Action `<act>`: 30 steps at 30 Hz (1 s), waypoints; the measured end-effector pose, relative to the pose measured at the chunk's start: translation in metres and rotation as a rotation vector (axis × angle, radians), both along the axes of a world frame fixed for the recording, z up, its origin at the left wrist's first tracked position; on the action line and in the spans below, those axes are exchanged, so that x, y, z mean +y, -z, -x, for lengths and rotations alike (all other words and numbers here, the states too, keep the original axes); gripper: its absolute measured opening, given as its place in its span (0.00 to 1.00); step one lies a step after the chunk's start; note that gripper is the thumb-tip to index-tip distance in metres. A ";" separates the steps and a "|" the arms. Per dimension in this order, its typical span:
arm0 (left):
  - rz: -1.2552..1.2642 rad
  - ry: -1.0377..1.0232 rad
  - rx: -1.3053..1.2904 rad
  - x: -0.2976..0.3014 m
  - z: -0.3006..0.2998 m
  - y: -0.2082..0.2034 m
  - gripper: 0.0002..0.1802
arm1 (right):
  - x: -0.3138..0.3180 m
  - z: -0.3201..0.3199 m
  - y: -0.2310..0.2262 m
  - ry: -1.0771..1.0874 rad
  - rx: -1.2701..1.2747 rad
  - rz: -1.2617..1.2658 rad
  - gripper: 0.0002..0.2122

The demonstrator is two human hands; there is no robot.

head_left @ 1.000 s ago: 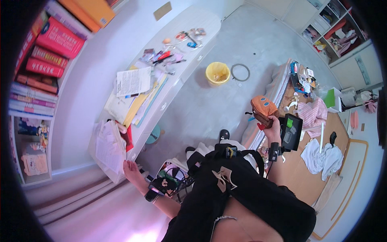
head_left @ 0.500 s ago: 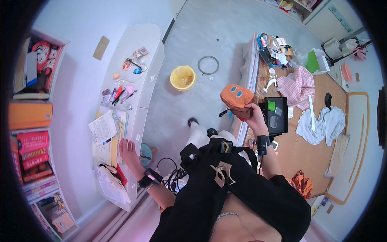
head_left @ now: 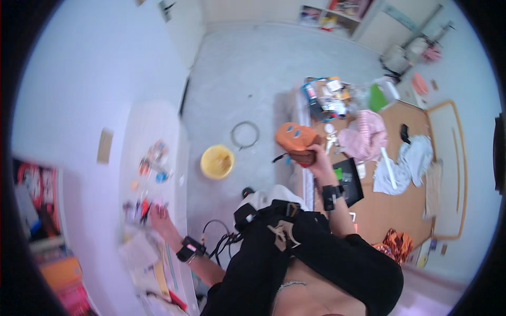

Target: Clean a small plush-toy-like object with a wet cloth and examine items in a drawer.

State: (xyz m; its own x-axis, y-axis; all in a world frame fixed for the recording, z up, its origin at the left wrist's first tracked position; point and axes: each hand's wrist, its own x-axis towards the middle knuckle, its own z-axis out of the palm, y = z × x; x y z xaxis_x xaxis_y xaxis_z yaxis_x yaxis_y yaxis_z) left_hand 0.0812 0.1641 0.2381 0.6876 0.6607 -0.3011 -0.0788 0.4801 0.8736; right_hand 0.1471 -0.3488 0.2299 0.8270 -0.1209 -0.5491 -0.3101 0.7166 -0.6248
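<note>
My right hand (head_left: 320, 159) is closed around an orange-and-brown soft pouch (head_left: 297, 138) with two blue oval patches, holding it up beside the bed. A dark strap or tag hangs from its lower side. My left hand (head_left: 162, 220) is over the white desk (head_left: 176, 192), its fingers loosely extended and somewhat blurred. Close to those fingers lie a red slim object (head_left: 144, 209) and several small pen-like things; whether I touch any of them is unclear.
A yellow bin (head_left: 217, 162) and a grey hose ring (head_left: 245, 135) are on the floor. Papers (head_left: 141, 252) cover the desk's near part. On the bed are a black box (head_left: 350, 181), pink checked cloth (head_left: 366, 137), white garments (head_left: 414, 158) and a blue tray of small items (head_left: 318, 107).
My view has shifted. My left hand has moved forward along the desk, from beside the papers to the small items. The pouch stays in my right hand.
</note>
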 end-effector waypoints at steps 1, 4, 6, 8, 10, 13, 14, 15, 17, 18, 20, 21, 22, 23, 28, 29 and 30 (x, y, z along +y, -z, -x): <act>0.035 -0.036 0.062 0.003 -0.026 0.008 0.16 | -0.003 -0.009 0.005 -0.013 -0.048 -0.023 0.19; 0.056 0.194 0.052 -0.032 -0.105 0.020 0.14 | -0.012 -0.030 0.005 0.073 -0.087 -0.069 0.22; -0.021 0.311 0.010 -0.077 -0.165 0.030 0.11 | -0.024 -0.035 -0.008 0.142 -0.089 -0.055 0.24; 0.007 0.371 0.004 -0.105 -0.222 0.028 0.11 | -0.038 -0.056 0.005 0.138 -0.041 -0.117 0.22; 0.000 0.361 0.007 -0.127 -0.259 0.026 0.11 | -0.056 -0.093 0.030 0.085 -0.034 -0.108 0.21; -0.035 0.407 0.001 -0.185 -0.322 0.011 0.12 | -0.103 -0.141 0.047 0.111 -0.093 -0.081 0.24; -0.057 0.428 -0.054 -0.206 -0.339 0.001 0.12 | -0.121 -0.161 0.032 0.032 -0.024 -0.075 0.25; -0.099 0.496 -0.078 -0.230 -0.366 -0.009 0.13 | -0.143 -0.187 0.048 0.173 -0.101 -0.113 0.25; -0.125 0.480 -0.099 -0.261 -0.403 -0.033 0.13 | -0.176 -0.239 0.040 0.128 -0.007 -0.076 0.20; -0.119 0.439 -0.112 -0.267 -0.407 -0.046 0.13 | -0.196 -0.254 0.062 0.118 0.016 -0.097 0.20; -0.135 0.282 -0.132 -0.279 -0.411 -0.069 0.13 | -0.211 -0.311 0.039 0.008 0.072 0.014 0.19; -0.166 0.216 -0.127 -0.283 -0.419 -0.077 0.13 | -0.224 -0.341 0.047 -0.020 0.004 0.041 0.19; -0.190 0.191 -0.158 -0.284 -0.431 -0.078 0.13 | -0.236 -0.368 0.052 -0.062 -0.064 0.067 0.20; -0.210 0.184 -0.193 -0.287 -0.452 -0.076 0.13 | -0.236 -0.382 0.025 -0.080 -0.062 0.020 0.20; -0.199 0.042 -0.073 -0.290 -0.480 -0.079 0.12 | -0.239 -0.421 0.019 -0.145 0.000 0.077 0.21; -0.183 0.038 -0.063 -0.291 -0.484 -0.081 0.12 | -0.240 -0.429 0.024 -0.152 0.036 0.088 0.20; -0.184 0.071 -0.073 -0.305 -0.505 -0.092 0.12 | -0.252 -0.439 0.029 -0.120 0.054 0.081 0.20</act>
State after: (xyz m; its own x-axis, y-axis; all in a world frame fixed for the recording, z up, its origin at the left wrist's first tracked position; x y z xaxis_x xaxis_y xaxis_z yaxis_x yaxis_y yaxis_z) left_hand 0.5866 -0.1409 0.3298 0.7497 0.6493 -0.1281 -0.1165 0.3200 0.9402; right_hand 0.5863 -0.6011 0.2013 0.8075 -0.0688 -0.5859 -0.4252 0.6205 -0.6589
